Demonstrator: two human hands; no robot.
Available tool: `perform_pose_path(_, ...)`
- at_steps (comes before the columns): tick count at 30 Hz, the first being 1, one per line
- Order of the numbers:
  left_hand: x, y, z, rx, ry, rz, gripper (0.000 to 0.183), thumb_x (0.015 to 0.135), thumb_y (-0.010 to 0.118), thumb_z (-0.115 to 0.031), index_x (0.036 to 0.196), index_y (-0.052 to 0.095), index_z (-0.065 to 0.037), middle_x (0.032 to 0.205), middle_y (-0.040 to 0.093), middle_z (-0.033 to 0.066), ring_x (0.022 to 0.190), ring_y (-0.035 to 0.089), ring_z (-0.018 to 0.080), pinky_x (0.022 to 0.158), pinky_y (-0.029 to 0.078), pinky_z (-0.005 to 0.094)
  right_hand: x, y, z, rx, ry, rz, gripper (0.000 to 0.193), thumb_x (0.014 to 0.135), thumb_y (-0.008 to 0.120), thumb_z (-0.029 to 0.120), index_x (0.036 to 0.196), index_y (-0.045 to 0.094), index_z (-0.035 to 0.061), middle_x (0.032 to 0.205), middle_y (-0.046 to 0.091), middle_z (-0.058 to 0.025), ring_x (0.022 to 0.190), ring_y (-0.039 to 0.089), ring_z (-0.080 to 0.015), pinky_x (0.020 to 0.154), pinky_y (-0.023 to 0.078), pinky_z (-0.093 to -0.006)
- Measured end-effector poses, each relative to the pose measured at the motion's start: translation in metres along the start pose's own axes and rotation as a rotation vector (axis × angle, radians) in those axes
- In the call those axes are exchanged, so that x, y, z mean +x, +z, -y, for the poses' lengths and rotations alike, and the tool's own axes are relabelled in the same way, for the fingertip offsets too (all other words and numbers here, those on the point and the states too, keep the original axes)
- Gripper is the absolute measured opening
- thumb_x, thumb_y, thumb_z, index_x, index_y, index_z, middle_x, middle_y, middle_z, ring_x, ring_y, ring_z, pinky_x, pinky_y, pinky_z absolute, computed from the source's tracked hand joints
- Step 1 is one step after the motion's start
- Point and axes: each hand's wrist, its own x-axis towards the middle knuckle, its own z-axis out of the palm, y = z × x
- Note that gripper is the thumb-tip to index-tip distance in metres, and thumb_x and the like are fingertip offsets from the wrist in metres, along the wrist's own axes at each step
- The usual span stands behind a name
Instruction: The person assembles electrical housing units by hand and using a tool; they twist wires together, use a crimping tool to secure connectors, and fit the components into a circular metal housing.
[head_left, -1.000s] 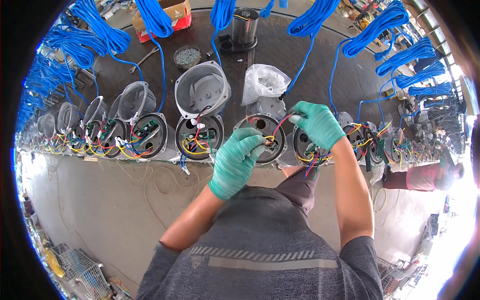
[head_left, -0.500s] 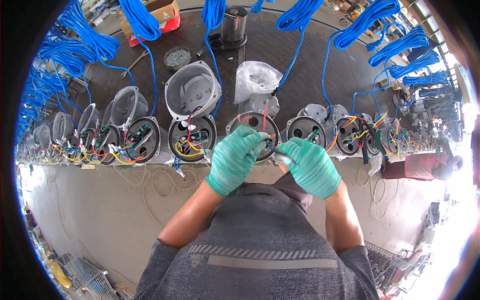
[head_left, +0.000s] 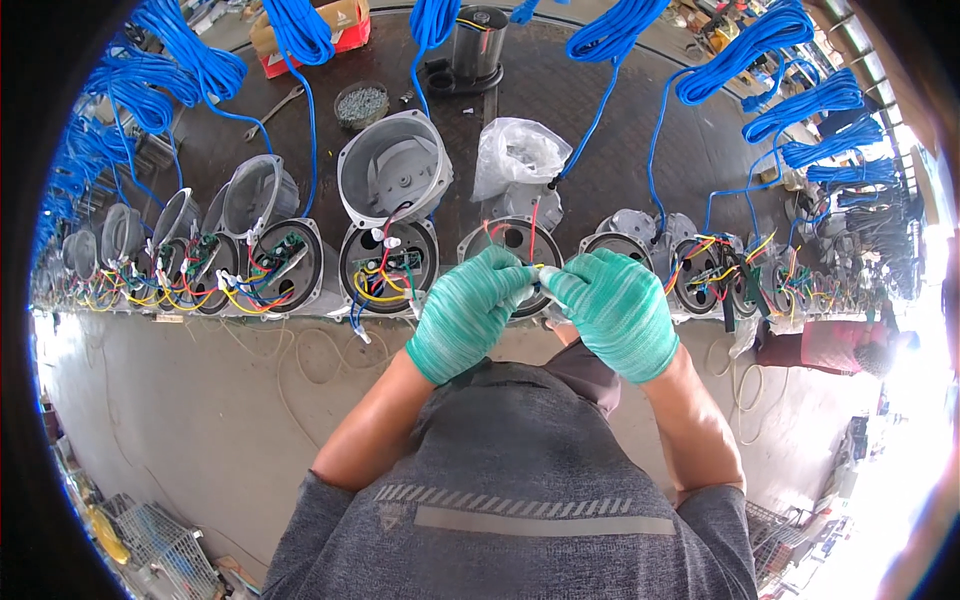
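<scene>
My left hand [head_left: 472, 308] and my right hand [head_left: 622, 312], both in green-and-white knit gloves, meet fingertip to fingertip over the near rim of a round grey metal housing [head_left: 468, 250]. Each is closed in a pinch on thin wires [head_left: 539, 270], whose ends the gloves mostly hide. A red wire [head_left: 533, 222] rises from that housing toward a grey cast part [head_left: 543, 205] behind it. On that part rests a crumpled clear plastic bag [head_left: 505, 165]. To the left stands another housing [head_left: 345, 268] with a green circuit board and coloured wires, a deep grey cover [head_left: 395, 175] tilted behind it.
More wired housings [head_left: 290, 265] line the bench edge on both sides. Blue cable bundles [head_left: 615, 30] hang above. On the dark bench [head_left: 620, 140] are a bowl of small metal parts [head_left: 361, 104], a wrench [head_left: 275, 112] and a metal cylinder [head_left: 478, 50]. Another person [head_left: 835, 345] is at far right.
My hands have drawn closer together, the right one shifting slightly left and up toward the left fingertips. The whole view has shifted a little.
</scene>
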Motion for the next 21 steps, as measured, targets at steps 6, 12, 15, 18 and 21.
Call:
perform_pose_path(6,-0.003,-0.001,0.003,-0.072,0.009,-0.020,0.019,0.095,0.074,-0.005,0.113,0.078,-0.008,0.102,0.071,0.0101,0.086,0.072,0.0304,0.074,0.056,0.0389,0.002,0.002,-0.001,0.004,-0.009,0.079,0.020,0.090,0.069,0.014,0.108,0.075,0.0099,0.089,0.066,-0.0039,0.081,0.067,-0.0236,0.066,0.055,-0.0371)
perform_pose_path(12,-0.003,-0.003,0.003,-0.088,0.021,-0.021,0.017,0.095,0.074,-0.005,0.112,0.077,-0.006,0.102,0.069,0.0113,0.087,0.071,0.0315,0.076,0.057,0.0389,0.003,0.009,0.004,0.099,0.134,0.166,0.015,0.097,0.068,0.019,0.108,0.071,0.0101,0.089,0.070,-0.0085,0.076,0.072,-0.0293,0.063,0.057,-0.0417)
perform_pose_path(15,-0.002,-0.002,0.000,-0.093,-0.018,-0.007,0.018,0.094,0.076,-0.007,0.112,0.077,-0.006,0.104,0.069,0.0115,0.089,0.071,0.0311,0.076,0.057,0.0391,-0.002,0.018,0.009,0.339,0.291,0.082,0.022,0.089,0.079,0.018,0.107,0.072,0.0077,0.094,0.071,-0.0104,0.079,0.072,-0.0351,0.067,0.057,-0.0452)
perform_pose_path(18,-0.003,0.000,0.001,-0.055,0.016,-0.025,0.019,0.093,0.078,-0.009,0.112,0.077,-0.006,0.106,0.069,0.0110,0.090,0.071,0.0308,0.077,0.057,0.0391,-0.007,0.028,0.010,0.490,0.350,0.052,0.020,0.093,0.077,0.017,0.107,0.070,0.0040,0.097,0.072,-0.0143,0.078,0.073,-0.0373,0.068,0.057,-0.0451)
perform_pose_path(21,-0.005,0.003,0.003,-0.015,-0.013,0.003,0.029,0.085,0.086,-0.010,0.112,0.078,-0.007,0.104,0.069,0.0088,0.090,0.071,0.0283,0.079,0.057,0.0367,-0.006,0.021,0.022,0.688,0.618,0.130,0.017,0.101,0.069,0.017,0.107,0.066,0.0015,0.087,0.071,-0.0248,0.080,0.072,-0.0439,0.067,0.055,-0.0503)
